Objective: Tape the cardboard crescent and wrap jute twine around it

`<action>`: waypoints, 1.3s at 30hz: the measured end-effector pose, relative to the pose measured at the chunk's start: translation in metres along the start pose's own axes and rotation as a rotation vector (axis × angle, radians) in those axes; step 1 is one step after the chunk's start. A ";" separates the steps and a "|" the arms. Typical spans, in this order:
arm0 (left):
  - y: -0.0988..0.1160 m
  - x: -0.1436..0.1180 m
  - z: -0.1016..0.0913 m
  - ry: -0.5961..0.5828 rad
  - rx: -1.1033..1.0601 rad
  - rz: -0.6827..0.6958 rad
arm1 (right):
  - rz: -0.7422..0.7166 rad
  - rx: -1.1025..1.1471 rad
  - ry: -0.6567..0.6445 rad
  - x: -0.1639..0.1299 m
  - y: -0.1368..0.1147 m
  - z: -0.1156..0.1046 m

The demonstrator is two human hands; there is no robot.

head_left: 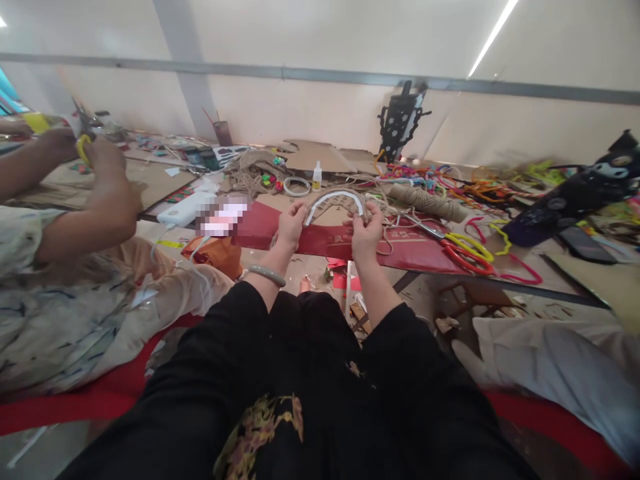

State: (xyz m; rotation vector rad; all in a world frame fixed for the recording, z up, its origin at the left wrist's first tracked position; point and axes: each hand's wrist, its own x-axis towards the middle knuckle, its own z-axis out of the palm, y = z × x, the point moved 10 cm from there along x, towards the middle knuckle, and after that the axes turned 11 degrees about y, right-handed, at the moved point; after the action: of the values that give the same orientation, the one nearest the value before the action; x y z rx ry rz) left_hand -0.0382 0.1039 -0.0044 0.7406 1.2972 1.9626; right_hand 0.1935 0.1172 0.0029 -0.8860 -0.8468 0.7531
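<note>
Between my two hands is a curved arch piece, brown like cardboard or burlap, with a white strip along its curve. My left hand pinches its left end, and my right hand grips the right end. The arch is held just above a red printed sheet at the table's front edge. Behind it stand a small white glue bottle and a white ring. Right of my right hand lie scissors with yellow and red handles.
A spool of twine and colourful pipe cleaners cover the right side. Two dark tumblers stand there. At left, a co-worker's hands hold yellow-handled scissors. A white power bank lies beside a phone. Another person's leg is at right.
</note>
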 end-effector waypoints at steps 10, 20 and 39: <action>0.017 -0.063 0.045 -0.203 0.208 0.205 | -0.137 -0.124 0.018 -0.006 -0.008 -0.004; -0.014 -0.060 0.064 -0.353 -0.038 -0.218 | -0.236 -0.158 -0.152 -0.023 -0.018 0.012; -0.020 -0.053 0.053 -0.212 -0.147 -0.295 | -0.162 -0.257 -0.278 -0.022 -0.002 0.018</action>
State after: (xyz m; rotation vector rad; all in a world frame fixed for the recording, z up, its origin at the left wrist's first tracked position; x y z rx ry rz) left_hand 0.0393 0.0977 -0.0098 0.6267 1.0568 1.6738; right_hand 0.1685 0.1041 0.0047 -0.9380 -1.2679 0.6428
